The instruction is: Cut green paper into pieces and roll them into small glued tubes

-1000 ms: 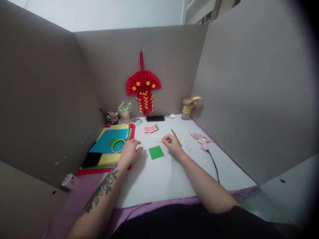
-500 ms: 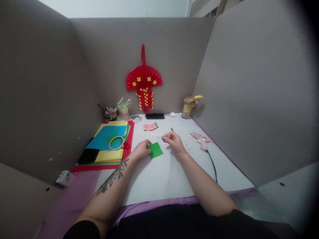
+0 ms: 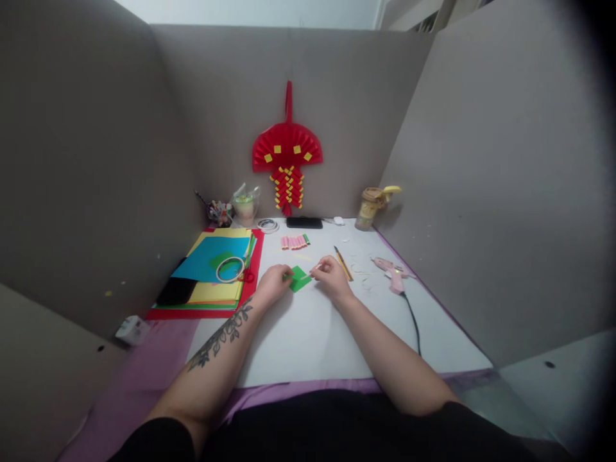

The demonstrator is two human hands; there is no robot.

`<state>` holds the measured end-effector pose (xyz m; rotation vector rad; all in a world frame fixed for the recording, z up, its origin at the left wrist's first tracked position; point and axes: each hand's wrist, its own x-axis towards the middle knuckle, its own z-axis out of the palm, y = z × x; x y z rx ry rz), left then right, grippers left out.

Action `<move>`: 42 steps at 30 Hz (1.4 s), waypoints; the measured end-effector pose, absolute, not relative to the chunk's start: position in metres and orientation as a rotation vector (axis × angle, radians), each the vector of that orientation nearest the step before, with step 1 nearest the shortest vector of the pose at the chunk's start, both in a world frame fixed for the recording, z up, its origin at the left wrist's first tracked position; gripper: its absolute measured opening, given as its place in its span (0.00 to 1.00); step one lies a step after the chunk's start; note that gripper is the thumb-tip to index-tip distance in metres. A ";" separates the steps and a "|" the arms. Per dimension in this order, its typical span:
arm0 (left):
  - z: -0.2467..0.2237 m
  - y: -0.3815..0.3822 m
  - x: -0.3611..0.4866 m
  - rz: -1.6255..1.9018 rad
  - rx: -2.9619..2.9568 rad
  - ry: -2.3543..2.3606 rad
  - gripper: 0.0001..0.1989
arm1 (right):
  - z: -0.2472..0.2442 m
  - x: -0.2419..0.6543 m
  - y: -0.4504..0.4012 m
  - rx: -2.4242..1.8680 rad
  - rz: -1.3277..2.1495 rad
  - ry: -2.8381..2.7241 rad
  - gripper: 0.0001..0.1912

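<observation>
In the head view a small green paper square (image 3: 297, 286) lies on the white table top between my hands. My left hand (image 3: 275, 282) is closed on its left edge. With thumb and fingers pinched, my right hand (image 3: 332, 277) holds a thin pale strip (image 3: 305, 277), whose far end reaches over the green paper. Just behind the paper are a thin yellowish strip and a row of small pink paper rolls (image 3: 292, 243) with a green one at the end. A pencil (image 3: 342, 262) lies beside my right hand.
To the right is a pink glue gun (image 3: 395, 280) with a black cord. Coloured paper sheets (image 3: 206, 253) with a tape roll (image 3: 217, 269) and red-handled scissors are stacked at left. A phone (image 3: 304, 222) and a cup (image 3: 367, 212) stand at the back. A red fan ornament (image 3: 287, 144) hangs on the partition.
My right hand has brought the pale strip left onto the green paper. My left hand still has the paper's edge. The whole view has shifted slightly.
</observation>
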<state>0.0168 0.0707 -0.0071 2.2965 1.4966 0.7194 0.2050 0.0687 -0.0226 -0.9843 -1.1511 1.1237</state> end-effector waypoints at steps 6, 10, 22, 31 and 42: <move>-0.015 0.074 0.013 0.661 2.357 1.267 0.07 | -0.023 0.188 0.062 -1.031 1.242 -1.106 0.29; -0.021 0.078 0.012 0.645 2.355 1.259 0.08 | -0.029 0.183 0.064 -1.077 1.233 -1.164 0.30; -0.024 0.084 0.009 0.627 2.295 1.206 0.08 | -0.039 0.177 0.068 -1.189 1.101 -1.344 0.29; -0.023 0.084 0.009 0.607 2.284 1.190 0.09 | -0.047 0.174 0.066 -1.312 1.088 -1.273 0.32; -0.025 0.084 0.009 0.637 2.261 1.225 0.09 | -0.046 0.172 0.066 -1.336 1.042 -1.305 0.30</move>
